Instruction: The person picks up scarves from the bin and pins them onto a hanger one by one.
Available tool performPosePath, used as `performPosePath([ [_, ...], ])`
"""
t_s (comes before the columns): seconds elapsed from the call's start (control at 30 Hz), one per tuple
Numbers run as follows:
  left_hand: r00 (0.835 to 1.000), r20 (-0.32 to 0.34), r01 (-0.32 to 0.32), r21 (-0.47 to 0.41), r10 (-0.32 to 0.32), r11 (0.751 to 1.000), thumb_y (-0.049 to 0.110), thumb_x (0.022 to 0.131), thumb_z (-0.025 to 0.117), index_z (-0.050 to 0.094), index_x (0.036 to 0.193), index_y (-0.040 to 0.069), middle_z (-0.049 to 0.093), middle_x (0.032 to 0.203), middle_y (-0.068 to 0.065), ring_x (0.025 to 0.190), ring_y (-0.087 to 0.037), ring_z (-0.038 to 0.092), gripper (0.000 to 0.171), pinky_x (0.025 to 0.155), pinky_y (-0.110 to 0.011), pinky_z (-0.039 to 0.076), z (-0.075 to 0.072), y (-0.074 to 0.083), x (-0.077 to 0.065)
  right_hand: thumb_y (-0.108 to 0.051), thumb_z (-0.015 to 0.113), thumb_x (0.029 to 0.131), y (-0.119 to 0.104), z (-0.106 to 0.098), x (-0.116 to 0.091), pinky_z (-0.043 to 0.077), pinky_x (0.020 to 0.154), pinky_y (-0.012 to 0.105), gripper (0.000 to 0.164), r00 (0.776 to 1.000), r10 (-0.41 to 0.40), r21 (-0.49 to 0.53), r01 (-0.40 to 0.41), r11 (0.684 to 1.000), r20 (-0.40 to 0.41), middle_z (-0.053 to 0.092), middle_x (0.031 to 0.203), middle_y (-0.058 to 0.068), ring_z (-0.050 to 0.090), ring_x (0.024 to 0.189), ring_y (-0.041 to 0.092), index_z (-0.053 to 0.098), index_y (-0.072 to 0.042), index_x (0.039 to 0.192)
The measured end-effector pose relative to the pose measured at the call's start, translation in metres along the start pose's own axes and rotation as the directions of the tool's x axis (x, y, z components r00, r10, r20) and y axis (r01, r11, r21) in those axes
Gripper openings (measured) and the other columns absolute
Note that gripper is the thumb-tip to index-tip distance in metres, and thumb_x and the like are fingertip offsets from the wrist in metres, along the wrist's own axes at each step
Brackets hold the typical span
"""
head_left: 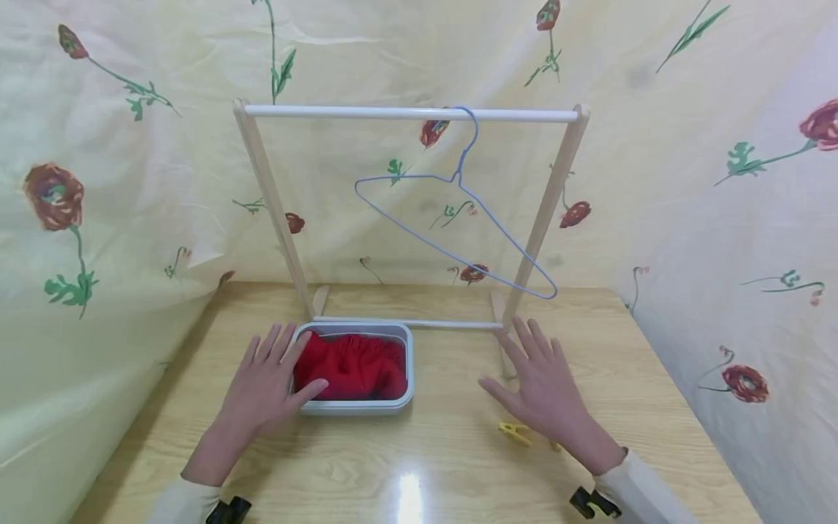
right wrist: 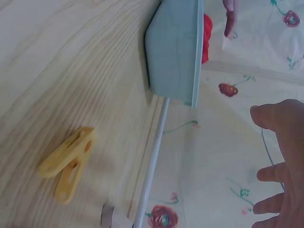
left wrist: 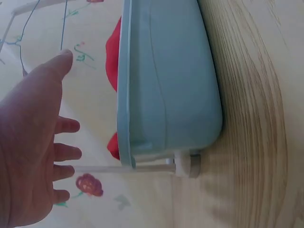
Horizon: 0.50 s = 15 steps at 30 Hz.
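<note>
Red cloth (head_left: 358, 368) in a tub (head_left: 356, 408) at left, presumably to stay gathered, between empty, spread left hand (head_left: 263, 386) and right hand (head_left: 546, 393).

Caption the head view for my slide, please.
Left hand near a tub of red cloth, right hand near a yellow clothespin, blue hanger on the rack.

The head view is brightly and fairly evenly lit, with a white glare (head_left: 409, 498) thrown up from the tabletop (head_left: 452, 393) at the bottom edge — soft shadow is cast along the table's left side. Both wrist views are rendered dimmer and hazier, the left hand (left wrist: 28, 137) shaded, fine detail softened.
</note>
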<state>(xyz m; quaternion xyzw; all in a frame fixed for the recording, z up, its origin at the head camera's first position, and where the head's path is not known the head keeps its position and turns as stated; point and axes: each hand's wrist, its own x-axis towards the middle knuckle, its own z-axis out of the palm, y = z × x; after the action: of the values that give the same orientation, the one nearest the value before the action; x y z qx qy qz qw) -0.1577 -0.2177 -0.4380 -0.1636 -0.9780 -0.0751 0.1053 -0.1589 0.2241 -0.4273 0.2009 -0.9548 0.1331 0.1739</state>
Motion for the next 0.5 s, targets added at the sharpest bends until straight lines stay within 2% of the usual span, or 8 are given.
performPosePath([
  [0.1, 1.000, 0.011, 0.013, -0.038, -0.013, 0.999, 0.062, 0.096, 0.055, 0.036, 0.157, 0.005, 0.033, 0.162, -0.024, 0.151, -0.046, 0.021, 0.086, 0.121, -0.063, 0.015, -0.002, -0.005, -0.001, -0.057, 0.069, 0.091, -0.007, 0.001, 0.007, 0.023, 0.111, 0.075, 0.083, 1.000, -0.007, 0.048, 0.006, 0.999, 0.026, 0.030, 0.162, 0.026, 0.023, 0.150, 0.050, 0.043, -0.011, 0.155],
  [0.27, 0.999, 0.023, 0.034, -0.108, -0.032, 0.994, 0.061, 0.099, 0.052, 0.035, 0.157, 0.002, 0.033, 0.161, -0.025, 0.151, -0.046, 0.022, 0.084, 0.120, -0.062, 0.018, -0.003, -0.011, -0.003, -0.056, 0.070, 0.090, -0.018, 0.010, 0.017, 0.026, 0.112, 0.073, 0.082, 0.999, -0.046, 0.100, 0.044, 0.994, 0.019, 0.032, 0.162, 0.024, 0.026, 0.150, 0.048, 0.044, -0.011, 0.154],
  [0.5, 0.999, -0.015, 0.045, -0.155, -0.048, 0.987, 0.058, 0.100, 0.054, 0.036, 0.155, -0.003, 0.037, 0.159, -0.025, 0.149, -0.046, 0.029, 0.084, 0.119, -0.059, 0.025, -0.003, -0.018, -0.007, -0.058, 0.068, 0.091, -0.035, 0.025, 0.027, 0.028, 0.114, 0.068, 0.082, 0.996, -0.086, 0.153, 0.080, 0.985, 0.027, 0.036, 0.161, 0.020, 0.030, 0.149, 0.046, 0.046, -0.010, 0.153],
])
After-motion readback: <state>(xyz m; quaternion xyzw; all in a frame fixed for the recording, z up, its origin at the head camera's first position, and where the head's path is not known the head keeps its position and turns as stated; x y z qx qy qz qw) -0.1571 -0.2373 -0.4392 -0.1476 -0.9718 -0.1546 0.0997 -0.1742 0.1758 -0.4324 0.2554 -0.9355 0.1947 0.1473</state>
